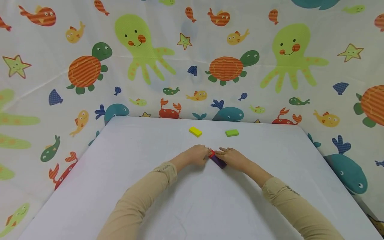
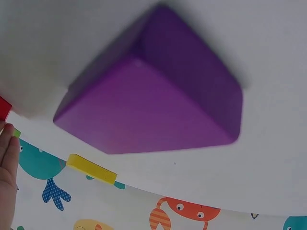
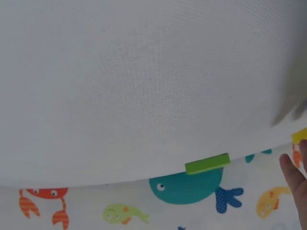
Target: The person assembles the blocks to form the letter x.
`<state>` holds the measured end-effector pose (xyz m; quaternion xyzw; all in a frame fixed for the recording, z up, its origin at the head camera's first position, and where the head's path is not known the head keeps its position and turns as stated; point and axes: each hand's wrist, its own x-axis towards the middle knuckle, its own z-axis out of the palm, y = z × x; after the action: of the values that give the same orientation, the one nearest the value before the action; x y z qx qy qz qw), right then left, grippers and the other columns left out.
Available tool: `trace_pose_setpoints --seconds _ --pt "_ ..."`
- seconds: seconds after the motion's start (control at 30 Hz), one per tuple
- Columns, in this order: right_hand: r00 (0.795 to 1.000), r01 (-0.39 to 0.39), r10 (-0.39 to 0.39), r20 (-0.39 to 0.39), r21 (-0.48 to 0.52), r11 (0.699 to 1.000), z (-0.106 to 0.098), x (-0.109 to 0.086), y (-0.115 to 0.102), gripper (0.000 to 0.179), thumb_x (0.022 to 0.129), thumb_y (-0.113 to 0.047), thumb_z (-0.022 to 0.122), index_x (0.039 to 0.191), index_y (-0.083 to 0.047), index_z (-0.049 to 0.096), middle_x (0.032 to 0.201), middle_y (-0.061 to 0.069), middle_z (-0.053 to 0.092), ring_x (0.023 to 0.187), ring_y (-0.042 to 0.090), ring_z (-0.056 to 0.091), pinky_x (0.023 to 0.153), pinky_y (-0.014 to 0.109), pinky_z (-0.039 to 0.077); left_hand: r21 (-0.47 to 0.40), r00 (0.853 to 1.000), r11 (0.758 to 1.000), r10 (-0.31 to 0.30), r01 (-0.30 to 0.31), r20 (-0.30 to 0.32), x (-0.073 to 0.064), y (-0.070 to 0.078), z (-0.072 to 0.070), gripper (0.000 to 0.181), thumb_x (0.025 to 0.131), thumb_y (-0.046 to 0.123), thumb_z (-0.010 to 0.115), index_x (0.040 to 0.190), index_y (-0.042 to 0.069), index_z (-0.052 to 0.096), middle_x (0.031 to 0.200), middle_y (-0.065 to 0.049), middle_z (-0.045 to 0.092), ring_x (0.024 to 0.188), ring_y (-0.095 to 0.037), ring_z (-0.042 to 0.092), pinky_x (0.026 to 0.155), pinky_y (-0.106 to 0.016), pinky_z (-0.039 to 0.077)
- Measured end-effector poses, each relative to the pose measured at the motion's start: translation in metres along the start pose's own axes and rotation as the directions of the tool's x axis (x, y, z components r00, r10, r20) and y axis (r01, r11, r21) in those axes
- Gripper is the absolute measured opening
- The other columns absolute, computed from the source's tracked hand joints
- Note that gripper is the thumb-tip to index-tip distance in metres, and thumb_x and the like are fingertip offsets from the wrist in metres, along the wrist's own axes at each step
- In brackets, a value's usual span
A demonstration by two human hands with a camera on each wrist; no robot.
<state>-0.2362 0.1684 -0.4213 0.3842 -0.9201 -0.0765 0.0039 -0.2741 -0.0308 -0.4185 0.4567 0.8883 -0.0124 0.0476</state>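
A purple block (image 1: pixel 218 161) lies on the white table between the two hands, angled away to the left. At its far left end is a red block (image 1: pixel 211 153), partly covered by fingers; I cannot tell whether it lies on the purple one or against it. The left hand (image 1: pixel 197 155) touches the red block with its fingertips, the thumb lower and apart. Over the purple and red blocks reach the outstretched fingers of the right hand (image 1: pixel 234 158). Large in the left wrist view is the purple block (image 2: pixel 144 105), with the red block (image 2: pixel 4 109) at the left edge.
Toward the back of the white table (image 1: pixel 150 140) lie a yellow block (image 1: pixel 195 131) and, right of it, a green block (image 1: pixel 232 133). Behind the table hangs a cloth (image 1: pixel 180 66) printed with sea animals, which also runs along both sides.
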Motion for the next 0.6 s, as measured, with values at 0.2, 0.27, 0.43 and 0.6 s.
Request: trace_pose_setpoints --seconds 0.2,0.27,0.43,0.6 --pt "0.999 0.029 -0.03 0.017 0.049 0.998 -0.003 0.001 0.001 0.04 0.087 0.006 0.054 0.126 0.002 0.057 0.134 0.014 0.056 0.127 0.033 0.05 0.101 0.051 0.043 -0.043 1.0 0.999 -0.004 0.004 0.006 0.001 -0.002 -0.001 0.04 0.087 0.012 0.055 0.126 0.003 0.058 0.13 -0.011 0.059 0.113 -0.027 0.06 0.099 -0.033 0.047" --pt "0.999 0.031 -0.033 0.026 0.067 0.997 -0.003 0.002 0.002 0.04 0.087 0.007 0.054 0.126 0.002 0.058 0.134 0.015 0.056 0.127 0.033 0.049 0.103 0.051 0.041 -0.095 1.0 0.995 -0.019 0.02 0.017 0.002 -0.004 -0.001 0.04 0.088 0.01 0.055 0.127 0.004 0.058 0.13 -0.011 0.059 0.116 -0.027 0.058 0.102 -0.034 0.045" --pt "0.999 0.031 -0.032 0.017 0.052 0.998 -0.002 0.005 0.002 0.038 0.087 0.008 0.054 0.124 0.001 0.06 0.132 0.014 0.057 0.127 0.031 0.05 0.103 0.049 0.041 -0.189 0.996 0.978 -0.085 0.084 0.002 -0.004 -0.011 0.0 0.04 0.092 0.008 0.052 0.132 0.004 0.053 0.139 -0.008 0.052 0.116 -0.025 0.058 0.104 -0.036 0.043" --pt "0.999 0.035 -0.036 0.016 0.05 0.998 -0.001 0.006 0.003 0.038 0.087 0.008 0.054 0.124 0.001 0.06 0.131 0.014 0.058 0.126 0.031 0.051 0.103 0.048 0.042 -0.217 0.978 0.964 -0.181 0.155 -0.103 -0.035 -0.015 0.0 0.042 0.093 0.007 0.053 0.134 0.003 0.051 0.143 -0.012 0.047 0.122 -0.026 0.055 0.102 -0.039 0.045"
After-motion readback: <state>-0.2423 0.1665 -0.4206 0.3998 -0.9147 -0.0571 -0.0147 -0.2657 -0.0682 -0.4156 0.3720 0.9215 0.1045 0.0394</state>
